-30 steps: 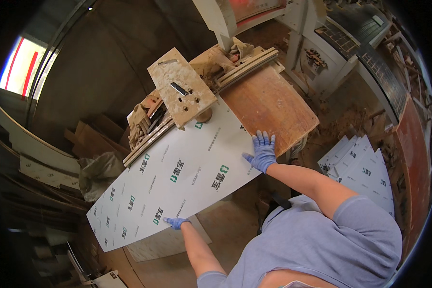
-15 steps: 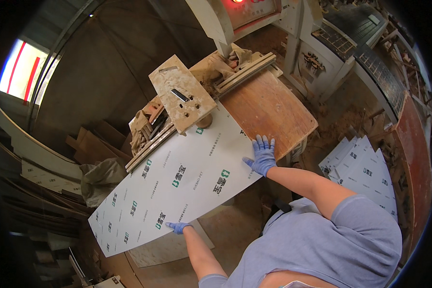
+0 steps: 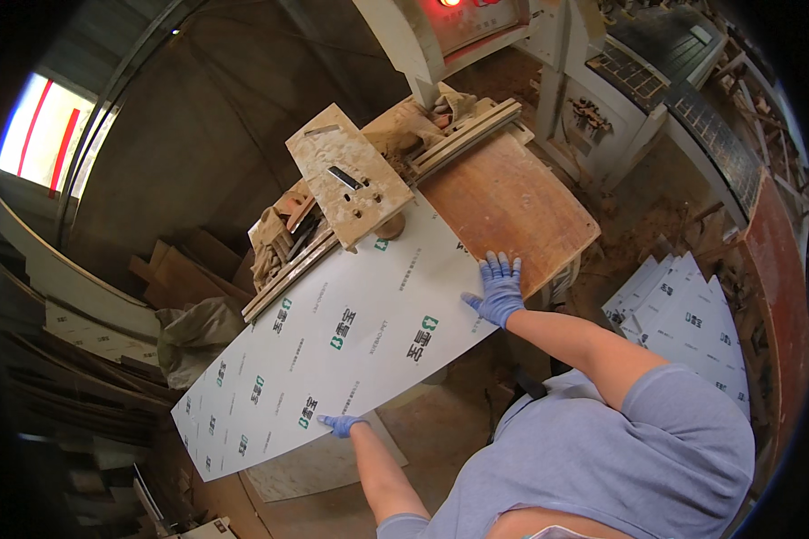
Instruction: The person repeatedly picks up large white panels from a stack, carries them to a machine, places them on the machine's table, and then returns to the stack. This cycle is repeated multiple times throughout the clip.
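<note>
A long white panel, covered in film with green and dark print, lies slantwise across a worktable with a brown wooden top. My left hand, in a blue glove, grips the panel's near edge; its lower fingers are hidden. Farther right, my right hand, also gloved, lies with fingers spread at the panel's right end, beside the wooden top. Over the panel's far edge sits a dusty wooden board with a slot and holes. A rounded piece shows beneath that board, close to the panel.
A wooden guide rail runs along the table's far side, with dusty cloths behind it. More white panels are stacked at the right. A machine with a red light stands at the back. Boards lean at the left.
The whole view has shifted very slightly. Both hands and the white panel keep nearly the same places relative to the table.
</note>
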Demonstrator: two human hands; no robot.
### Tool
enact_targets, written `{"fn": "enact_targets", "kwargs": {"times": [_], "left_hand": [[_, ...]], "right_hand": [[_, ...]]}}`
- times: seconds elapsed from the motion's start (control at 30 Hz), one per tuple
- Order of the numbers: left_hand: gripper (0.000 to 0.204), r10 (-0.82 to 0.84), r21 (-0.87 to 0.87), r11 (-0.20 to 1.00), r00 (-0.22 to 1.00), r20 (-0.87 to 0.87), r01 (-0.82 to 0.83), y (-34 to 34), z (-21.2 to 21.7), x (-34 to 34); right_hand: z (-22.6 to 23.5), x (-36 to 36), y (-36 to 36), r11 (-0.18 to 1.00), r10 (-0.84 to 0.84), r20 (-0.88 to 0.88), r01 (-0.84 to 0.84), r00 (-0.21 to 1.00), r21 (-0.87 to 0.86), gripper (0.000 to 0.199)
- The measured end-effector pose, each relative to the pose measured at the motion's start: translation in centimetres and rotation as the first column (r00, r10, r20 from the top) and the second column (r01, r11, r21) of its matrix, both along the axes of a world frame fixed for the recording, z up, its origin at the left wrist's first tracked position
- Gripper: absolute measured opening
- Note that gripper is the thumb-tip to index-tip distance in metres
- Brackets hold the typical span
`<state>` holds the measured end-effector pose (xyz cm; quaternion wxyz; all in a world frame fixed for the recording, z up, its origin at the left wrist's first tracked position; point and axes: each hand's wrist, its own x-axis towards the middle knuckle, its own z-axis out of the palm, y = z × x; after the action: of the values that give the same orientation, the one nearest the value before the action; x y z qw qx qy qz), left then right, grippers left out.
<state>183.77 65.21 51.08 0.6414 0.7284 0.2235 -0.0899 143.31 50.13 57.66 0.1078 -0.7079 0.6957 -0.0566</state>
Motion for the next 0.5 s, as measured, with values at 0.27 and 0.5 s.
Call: {"fn": "enact_targets", "kwargs": {"times": [0.27, 0.5], "left_hand": [[0.066, -0.004, 0.0, 1.0, 1.0, -0.023, 0.004, 0.3, -2.8, 2.0], [0.066, -0.032, -0.054, 0.998, 0.999, -0.037, 0.03, 0.0, -1.1, 0.9]], "right_hand": [[0.1, -0.1, 0.0, 1.0, -0.004, 0.004, 0.004, 1.0, -0.008, 0.091], [-0.1, -0.1, 0.0, 0.999, -0.008, 0.047, 0.009, 0.999, -0.031, 0.09]]}}
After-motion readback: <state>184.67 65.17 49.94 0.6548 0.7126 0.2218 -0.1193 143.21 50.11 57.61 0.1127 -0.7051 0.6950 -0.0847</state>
